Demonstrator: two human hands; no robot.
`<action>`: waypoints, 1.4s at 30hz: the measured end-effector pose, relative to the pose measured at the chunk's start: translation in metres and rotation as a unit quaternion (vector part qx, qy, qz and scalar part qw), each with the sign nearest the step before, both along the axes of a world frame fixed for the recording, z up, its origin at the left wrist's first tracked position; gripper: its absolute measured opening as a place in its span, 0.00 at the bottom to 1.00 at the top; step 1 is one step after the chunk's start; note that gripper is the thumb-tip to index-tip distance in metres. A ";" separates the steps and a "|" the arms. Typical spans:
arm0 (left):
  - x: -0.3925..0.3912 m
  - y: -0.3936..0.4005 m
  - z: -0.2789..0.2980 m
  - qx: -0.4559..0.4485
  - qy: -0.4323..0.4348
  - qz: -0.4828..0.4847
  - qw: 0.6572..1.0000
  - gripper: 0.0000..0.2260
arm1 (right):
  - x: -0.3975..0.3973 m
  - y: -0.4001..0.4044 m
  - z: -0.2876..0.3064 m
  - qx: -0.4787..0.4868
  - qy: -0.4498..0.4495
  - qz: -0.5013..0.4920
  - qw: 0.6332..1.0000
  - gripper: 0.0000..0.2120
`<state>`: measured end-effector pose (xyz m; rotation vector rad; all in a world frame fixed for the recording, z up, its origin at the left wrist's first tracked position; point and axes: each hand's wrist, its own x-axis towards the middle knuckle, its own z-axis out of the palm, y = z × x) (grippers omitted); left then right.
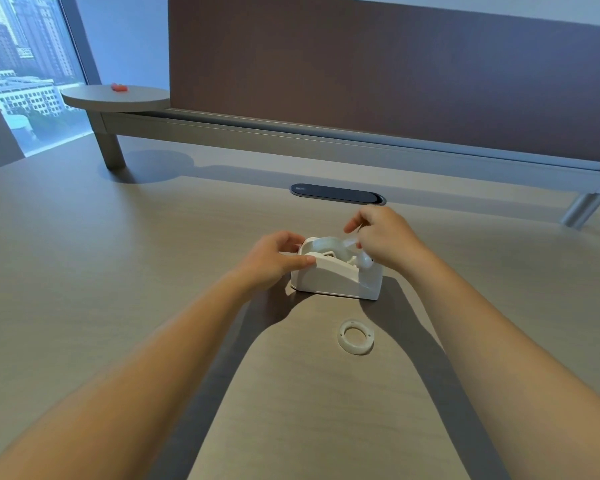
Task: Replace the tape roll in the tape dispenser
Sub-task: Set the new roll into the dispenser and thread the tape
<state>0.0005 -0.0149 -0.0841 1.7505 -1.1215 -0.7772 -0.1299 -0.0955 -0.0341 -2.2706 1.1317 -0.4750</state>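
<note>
A white tape dispenser stands on the desk in the middle of the view, with a clear tape roll sitting in its cradle. My left hand grips the dispenser's left end, thumb along its near wall. Above the right end, my right hand pinches the free strip of tape that comes off the roll. A second ring, a thin whitish tape roll or bare core, lies flat on the desk in front of the dispenser, apart from both hands.
The wood-grain desk spreads to all sides. A dark oval cable cover lies behind the hands. A brown partition panel closes the back, and a small round shelf with a red object stands at the back left.
</note>
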 end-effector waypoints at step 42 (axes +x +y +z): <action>-0.007 0.001 -0.005 0.004 -0.017 0.021 1.000 0.15 | -0.041 -0.025 -0.054 0.425 -0.251 -0.164 0.854 0.10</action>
